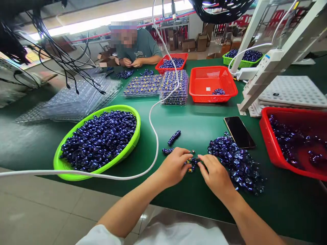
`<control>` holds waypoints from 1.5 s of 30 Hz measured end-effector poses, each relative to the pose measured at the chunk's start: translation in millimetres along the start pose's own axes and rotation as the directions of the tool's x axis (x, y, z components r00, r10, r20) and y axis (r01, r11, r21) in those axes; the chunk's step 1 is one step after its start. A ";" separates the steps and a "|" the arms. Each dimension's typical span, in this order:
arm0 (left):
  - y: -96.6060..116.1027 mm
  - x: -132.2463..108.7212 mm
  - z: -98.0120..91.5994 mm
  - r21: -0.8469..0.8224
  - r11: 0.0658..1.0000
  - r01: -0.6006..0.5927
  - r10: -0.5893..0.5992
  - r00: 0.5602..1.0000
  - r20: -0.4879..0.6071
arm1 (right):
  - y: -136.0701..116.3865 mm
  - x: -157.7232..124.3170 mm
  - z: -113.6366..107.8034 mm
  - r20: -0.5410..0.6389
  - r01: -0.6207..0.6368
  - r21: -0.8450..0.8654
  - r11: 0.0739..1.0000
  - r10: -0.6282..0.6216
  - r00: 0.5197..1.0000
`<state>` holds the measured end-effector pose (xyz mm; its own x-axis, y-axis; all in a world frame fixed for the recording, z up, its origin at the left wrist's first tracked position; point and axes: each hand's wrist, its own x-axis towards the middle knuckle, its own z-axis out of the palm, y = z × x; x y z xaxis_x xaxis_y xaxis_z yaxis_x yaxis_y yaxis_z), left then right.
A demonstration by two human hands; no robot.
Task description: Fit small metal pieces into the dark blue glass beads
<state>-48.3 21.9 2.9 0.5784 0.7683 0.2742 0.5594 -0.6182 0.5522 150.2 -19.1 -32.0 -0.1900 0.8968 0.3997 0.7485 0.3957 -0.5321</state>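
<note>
My left hand (pixel 176 165) and my right hand (pixel 215 173) meet low over the green table, fingertips close together. My left thumb and fingers are closed beside small dark and gold-coloured pieces (pixel 190 169); what they pinch is too small to name. Between my right thumb and index finger is a shiny blue-purple piece (pixel 195 160). Beside my right hand spreads a pile of shiny blue-purple round caps (pixel 241 163). Just beyond my left hand lie a stacked row of blue-purple pieces (pixel 174 137) and a second short row (pixel 167 151), partly hidden by that hand.
A green basket (pixel 138 131) full of blue-purple rings stands left, a red basket (pixel 267 136) right, near a phone (pixel 239 132). A white cable (pixel 156 136) crosses the table. Farther back are filled clear trays (pixel 173 88), another red basket (pixel 213 98), a metal post (pixel 283 58) and a seated person (pixel 145 44).
</note>
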 end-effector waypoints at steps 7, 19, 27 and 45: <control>-0.8 4.8 28.4 -0.001 0.999 0.034 -0.033 0.989 0.146 | 0.6 1.2 -1.4 0.059 -0.062 0.058 0.996 0.059 0.997; 29.1 30.0 13.4 -0.826 0.134 0.547 -0.235 0.828 0.510 | -2.2 -9.2 -45.7 -0.107 -0.130 0.572 0.810 0.231 0.967; 36.7 40.4 21.2 -0.813 -0.245 0.529 -0.257 0.773 0.580 | -2.4 -8.4 -55.6 -0.279 0.274 0.299 0.914 -0.191 0.941; 28.0 30.9 37.2 -0.914 -0.143 0.379 -0.431 0.808 0.402 | -5.8 -2.7 -40.8 -0.226 0.060 0.148 0.987 -0.025 0.974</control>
<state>7.4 22.2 -2.4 0.4652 0.8202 -0.3330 -0.4038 0.5314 0.7447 172.3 -31.9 0.5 -0.0597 0.8185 0.5713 0.6335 0.4734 -0.6120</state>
